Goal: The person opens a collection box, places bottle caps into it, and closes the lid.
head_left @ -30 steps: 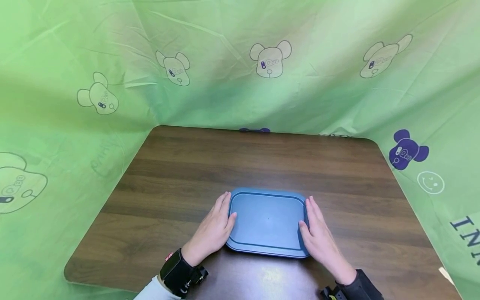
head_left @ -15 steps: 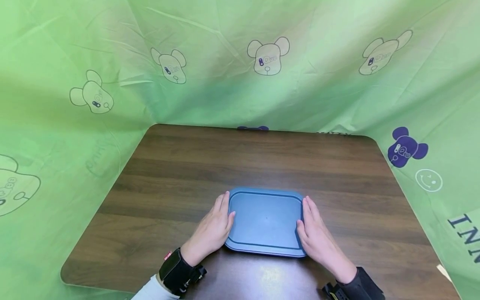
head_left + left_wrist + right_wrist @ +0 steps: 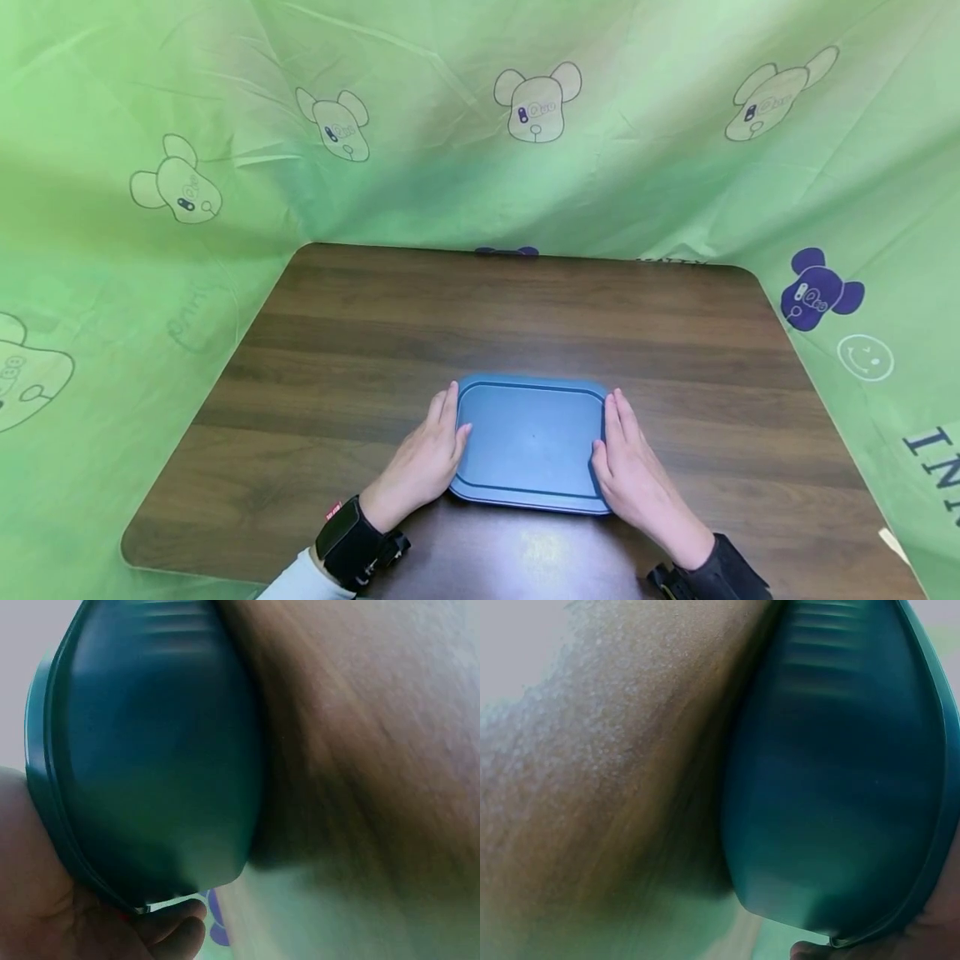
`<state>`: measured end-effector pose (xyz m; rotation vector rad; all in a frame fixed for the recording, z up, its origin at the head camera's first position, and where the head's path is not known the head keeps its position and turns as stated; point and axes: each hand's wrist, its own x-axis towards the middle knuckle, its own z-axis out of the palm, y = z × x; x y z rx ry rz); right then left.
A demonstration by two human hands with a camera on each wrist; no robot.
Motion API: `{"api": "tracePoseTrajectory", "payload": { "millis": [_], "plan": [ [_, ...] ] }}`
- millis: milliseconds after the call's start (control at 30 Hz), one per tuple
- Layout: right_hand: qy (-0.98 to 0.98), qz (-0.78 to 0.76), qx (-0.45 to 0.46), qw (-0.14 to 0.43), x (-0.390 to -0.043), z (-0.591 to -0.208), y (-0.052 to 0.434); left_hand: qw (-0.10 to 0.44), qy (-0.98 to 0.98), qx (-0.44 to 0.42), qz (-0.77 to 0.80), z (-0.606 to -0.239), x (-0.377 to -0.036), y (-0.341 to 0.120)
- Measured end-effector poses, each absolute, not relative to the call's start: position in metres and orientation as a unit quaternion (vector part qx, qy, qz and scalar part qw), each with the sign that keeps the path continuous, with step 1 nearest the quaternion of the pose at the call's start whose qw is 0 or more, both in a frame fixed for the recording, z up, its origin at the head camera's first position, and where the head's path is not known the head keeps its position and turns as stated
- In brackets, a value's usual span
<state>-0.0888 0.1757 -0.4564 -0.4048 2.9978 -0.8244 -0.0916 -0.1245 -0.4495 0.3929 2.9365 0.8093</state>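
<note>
Blue container (image 3: 531, 442) lay long axis crosswise between my left hand (image 3: 420, 462) and right hand (image 3: 633, 479), fingers straight against its short sides

1 blue tray (image 3: 531, 442) – 2 hands (image 3: 420, 463)

Blue container (image 3: 157, 765) wall close up, left hand (image 3: 45, 900) touching rim, brown table (image 3: 375, 750) beside.

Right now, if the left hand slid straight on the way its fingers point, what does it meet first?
Nothing, as far as the head view shows: the left hand points along the blue container's left side, over bare wooden table towards the green cloth backdrop. Depth unclear.
</note>
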Motion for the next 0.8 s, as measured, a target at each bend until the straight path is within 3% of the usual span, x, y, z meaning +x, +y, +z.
{"api": "tracePoseTrajectory", "payload": {
  "millis": [800],
  "plan": [
    [0.944,-0.310,-0.111,0.012,-0.094,-0.451,0.185,0.048,0.950,0.131,0.280,-0.452,-0.094,-0.137]
  ]
}}
